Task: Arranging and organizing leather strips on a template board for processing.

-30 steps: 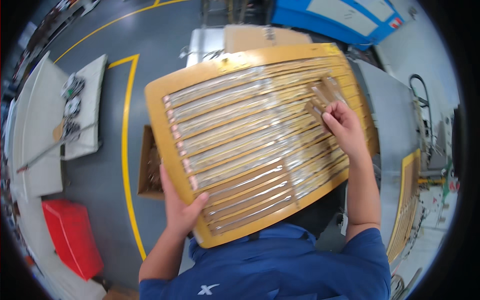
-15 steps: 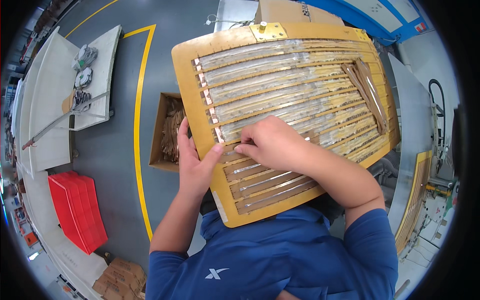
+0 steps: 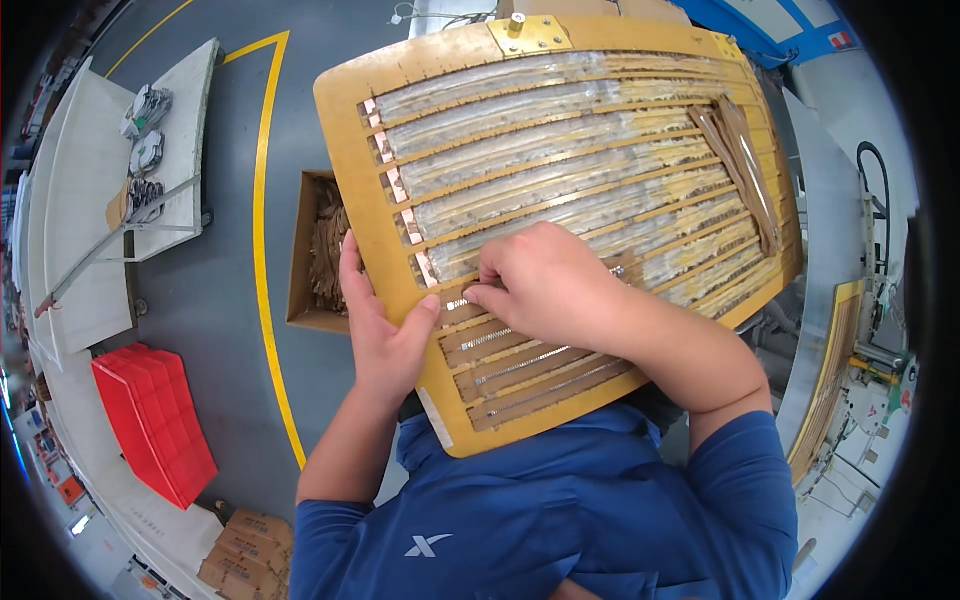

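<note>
A large yellow-brown slotted board (image 3: 340, 140) lies tilted in front of me, with long parallel channels, most under clear, wrinkled film. In the channels closest to my body lie brown zipper strips (image 3: 520, 362) with silver teeth. My left hand (image 3: 388, 335) grips the board's left edge, fingers beneath and thumb on top beside a strip's end. Across the board, my right hand (image 3: 545, 285) is closed, thumb and forefinger pinched at the left part of the zipper strip (image 3: 455, 304) in the channel just beyond. Its palm hides the middle of that strip.
Loose brown strips (image 3: 738, 170) lie across the board's right part. A metal plate with a peg (image 3: 530, 38) tops its far edge. Left are an open carton (image 3: 300, 250) of brown strips, a red crate stack (image 3: 155, 420) and a white table (image 3: 180, 150). Another slotted board (image 3: 830, 370) stands right.
The board sits slightly further left and up in view. More silver teeth show at the left end of the pinched strip. Both hands keep nearly the same places.
</note>
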Motion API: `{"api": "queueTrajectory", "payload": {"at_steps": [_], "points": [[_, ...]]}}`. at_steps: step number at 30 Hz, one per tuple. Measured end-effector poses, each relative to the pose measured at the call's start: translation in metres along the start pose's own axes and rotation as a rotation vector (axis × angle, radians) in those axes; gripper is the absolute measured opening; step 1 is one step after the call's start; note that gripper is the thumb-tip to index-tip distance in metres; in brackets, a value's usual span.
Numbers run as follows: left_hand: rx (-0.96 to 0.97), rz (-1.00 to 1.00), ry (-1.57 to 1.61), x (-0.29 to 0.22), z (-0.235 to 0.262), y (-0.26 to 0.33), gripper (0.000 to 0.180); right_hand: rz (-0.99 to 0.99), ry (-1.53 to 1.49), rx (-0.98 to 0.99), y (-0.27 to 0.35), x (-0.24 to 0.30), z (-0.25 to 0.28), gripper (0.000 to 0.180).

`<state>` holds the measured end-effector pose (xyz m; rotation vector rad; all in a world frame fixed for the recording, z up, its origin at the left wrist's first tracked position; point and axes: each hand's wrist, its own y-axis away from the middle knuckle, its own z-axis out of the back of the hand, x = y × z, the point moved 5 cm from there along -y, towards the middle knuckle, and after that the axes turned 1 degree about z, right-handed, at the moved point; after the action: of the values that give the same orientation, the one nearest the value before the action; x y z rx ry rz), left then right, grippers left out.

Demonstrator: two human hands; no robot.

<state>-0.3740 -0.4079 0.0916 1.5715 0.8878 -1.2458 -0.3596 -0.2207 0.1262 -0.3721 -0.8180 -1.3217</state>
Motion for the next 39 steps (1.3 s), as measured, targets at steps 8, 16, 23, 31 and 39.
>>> {"api": "queueTrajectory", "payload": {"at_steps": [8,16,23,31,39], "points": [[-0.012,0.01,-0.122,-0.005,-0.005,0.0,0.11,-0.008,0.011,0.026,0.0,-0.003,-0.003,0.024],[-0.02,0.005,-0.084,-0.004,-0.004,0.001,0.113,-0.02,0.02,-0.001,0.002,-0.003,-0.006,0.028],[0.016,0.003,-0.141,-0.005,-0.007,0.002,0.11,-0.066,0.125,0.057,0.008,-0.004,0.012,0.031],[-0.002,-0.031,-0.189,-0.003,-0.005,-0.001,0.111,-0.243,0.11,-0.054,0.056,-0.06,0.067,0.032],[-0.057,-0.006,-0.197,-0.005,-0.003,0.0,0.114,-0.497,-0.019,-0.146,0.077,-0.083,0.07,0.038]]}}
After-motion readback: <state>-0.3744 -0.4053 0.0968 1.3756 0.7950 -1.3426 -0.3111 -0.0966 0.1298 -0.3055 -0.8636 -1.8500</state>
